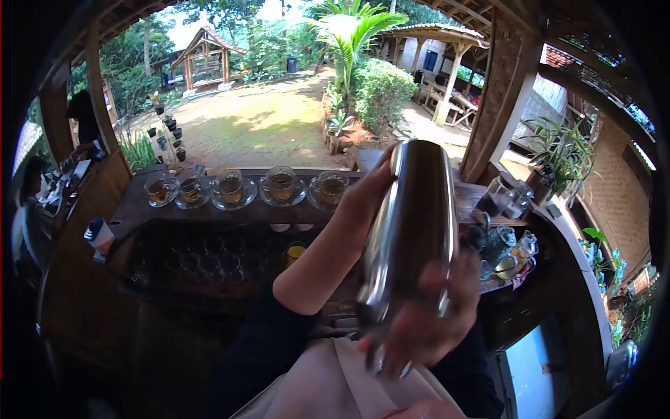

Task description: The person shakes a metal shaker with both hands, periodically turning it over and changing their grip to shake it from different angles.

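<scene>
A shiny metal shaker (412, 216) is held up in front of my body, tilted, its broad rounded end at the top. My left hand (373, 199) is closed round its upper left side, with the fingers mostly hidden behind the metal. Lower down, my right hand (436, 314) grips the narrower end, blurred by motion. Beyond the shaker, glass cups of brown drink on saucers stand in a row on the wooden counter (132, 209), the nearest one (330, 187) just left of my left hand.
Glasses (202, 262) stand on a dark lower shelf. On the right are a glass jar (504, 197), a jug (499, 244) and a potted plant (555, 150). A paper cup (100, 236) sits at the left. A person (35, 209) is at the far left.
</scene>
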The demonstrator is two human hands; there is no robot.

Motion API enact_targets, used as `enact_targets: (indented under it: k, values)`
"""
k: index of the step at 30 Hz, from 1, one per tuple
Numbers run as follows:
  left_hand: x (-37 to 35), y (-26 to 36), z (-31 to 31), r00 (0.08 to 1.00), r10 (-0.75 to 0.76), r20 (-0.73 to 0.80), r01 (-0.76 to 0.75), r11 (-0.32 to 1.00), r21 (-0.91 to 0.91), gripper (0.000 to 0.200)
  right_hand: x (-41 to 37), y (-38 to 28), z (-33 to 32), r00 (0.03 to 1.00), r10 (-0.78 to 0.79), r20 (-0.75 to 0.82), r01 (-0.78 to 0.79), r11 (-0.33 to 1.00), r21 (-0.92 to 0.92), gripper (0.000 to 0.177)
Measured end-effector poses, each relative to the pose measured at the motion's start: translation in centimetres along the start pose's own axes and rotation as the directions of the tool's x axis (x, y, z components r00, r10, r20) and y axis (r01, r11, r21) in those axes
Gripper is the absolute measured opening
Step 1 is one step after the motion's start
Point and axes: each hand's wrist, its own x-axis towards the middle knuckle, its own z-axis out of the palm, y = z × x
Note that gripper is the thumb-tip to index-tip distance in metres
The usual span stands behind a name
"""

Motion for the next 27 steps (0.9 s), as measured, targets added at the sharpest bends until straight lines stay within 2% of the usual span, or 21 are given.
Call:
enact_targets:
  k: [1, 2, 3, 4, 5, 6, 7, 8, 9, 10, 11, 14, 16, 18, 19, 20, 21, 22, 24, 26, 27]
  values:
    - [-0.8, -1.9, -2.2, 0.895, 0.288, 0.339, -0.323, 0.945, 0.051, 0.075, -1.0, 0.1, 0.9, 1.000, 0.015, -0.022, -0.015, 1.000, 0.007, 0.040]
    - [0.9, -1.4, -0.6, 0.668, 0.380, 0.640, -0.460, 0.887, -0.047, 0.083, -2.9, 0.5, 2.5, 0.933, -0.293, -0.208, 0.303, 0.953, 0.017, 0.038]
    - [-0.2, -0.2, -1.5, 0.831, 0.210, 0.515, -0.229, 0.973, -0.026, 0.077, -4.8, 0.9, 4.2, 0.746, -0.548, -0.379, 0.579, 0.814, -0.037, 0.036]
    - [-1.7, 1.0, -2.9, 0.928, 0.010, 0.372, 0.011, 0.998, -0.054, 0.072, -6.7, 2.5, 6.4, 0.840, -0.402, -0.365, 0.444, 0.895, 0.038, 0.026]
    - [-2.2, 1.8, -3.9, 0.999, 0.022, -0.033, -0.027, 0.989, -0.144, 0.055, -4.5, 2.7, 4.7, 0.995, 0.080, -0.057, -0.064, 0.969, 0.240, 0.026]
    - [-2.6, 2.4, -6.7, 0.998, -0.016, -0.063, 0.005, 0.985, -0.171, 0.057, -5.2, 5.6, 6.1, 0.989, 0.143, 0.042, -0.149, 0.955, 0.256, 0.033]
    - [-3.1, 1.8, -7.7, 0.872, 0.090, -0.481, -0.174, 0.976, -0.133, 0.054, -5.6, 6.3, 7.9, 0.839, 0.535, 0.099, -0.530, 0.761, 0.374, 0.039]
    - [-3.3, 1.4, -7.4, 0.572, 0.173, -0.802, -0.319, 0.948, -0.023, 0.052, -5.9, 5.9, 9.1, 0.349, 0.900, 0.260, -0.843, 0.180, 0.507, 0.041]
    - [-4.5, 1.6, -7.1, 0.557, 0.186, -0.810, -0.329, 0.944, -0.010, 0.052, -6.0, 5.5, 9.1, 0.378, 0.908, 0.178, -0.814, 0.234, 0.532, 0.040]
    - [-5.7, 1.9, -6.5, 0.727, 0.104, -0.679, -0.290, 0.943, -0.166, 0.050, -5.9, 5.3, 9.1, 0.409, 0.909, 0.085, -0.778, 0.298, 0.554, 0.040]
    - [-6.5, 2.4, -5.0, 0.864, 0.033, -0.502, -0.214, 0.927, -0.308, 0.048, -4.4, 4.4, 8.4, 0.631, 0.776, 0.021, -0.671, 0.531, 0.518, 0.037]
    - [-8.4, 3.4, -1.6, 0.930, 0.063, -0.361, -0.056, 0.998, 0.030, 0.059, -2.1, 0.0, 4.9, 0.982, 0.186, -0.030, -0.148, 0.858, 0.492, 0.032]
    - [-9.1, 1.4, -0.1, 0.985, 0.167, 0.044, -0.164, 0.985, -0.051, 0.072, -2.4, 0.1, 5.9, 0.983, 0.167, -0.076, -0.114, 0.878, 0.466, 0.031]
    - [-9.1, 1.9, -1.6, 0.986, 0.138, 0.091, -0.133, 0.989, -0.061, 0.071, -3.5, -0.4, 7.2, 0.979, 0.138, -0.150, -0.070, 0.919, 0.388, 0.030]
    - [-9.4, 2.3, -3.9, 0.980, 0.133, -0.150, -0.145, 0.987, -0.073, 0.066, -4.4, -0.7, 7.7, 0.975, 0.125, -0.182, -0.056, 0.937, 0.346, 0.029]
    - [-9.9, 2.4, -6.1, 0.918, 0.118, -0.380, -0.160, 0.984, -0.083, 0.061, -5.4, 0.6, 9.1, 0.944, 0.316, -0.101, -0.237, 0.856, 0.460, 0.034]
    - [-10.1, 2.1, -6.8, 0.955, 0.233, -0.181, -0.274, 0.929, -0.248, 0.051, -6.6, 2.4, 11.0, 0.877, 0.481, 0.002, -0.402, 0.732, 0.551, 0.039]
    - [-10.7, 2.3, -9.8, 0.840, 0.111, -0.531, -0.287, 0.922, -0.262, 0.045, -7.4, 2.7, 12.4, 0.621, 0.768, 0.154, -0.730, 0.496, 0.471, 0.041]
    - [-10.2, 2.3, -5.1, 0.480, 0.096, -0.872, -0.227, 0.974, -0.018, 0.043, -7.4, 1.8, 12.6, 0.455, 0.887, 0.081, -0.777, 0.351, 0.522, 0.039]
    - [-11.7, 3.8, -3.7, 0.913, 0.132, -0.385, -0.219, 0.957, -0.190, 0.041, -3.8, -0.7, 10.0, 0.797, 0.602, -0.048, -0.513, 0.717, 0.472, 0.032]
    - [-11.7, 4.1, -0.7, 0.833, 0.140, -0.535, -0.137, 0.990, 0.046, 0.042, -3.0, -2.5, 9.2, 0.869, 0.482, -0.111, -0.357, 0.766, 0.534, 0.029]
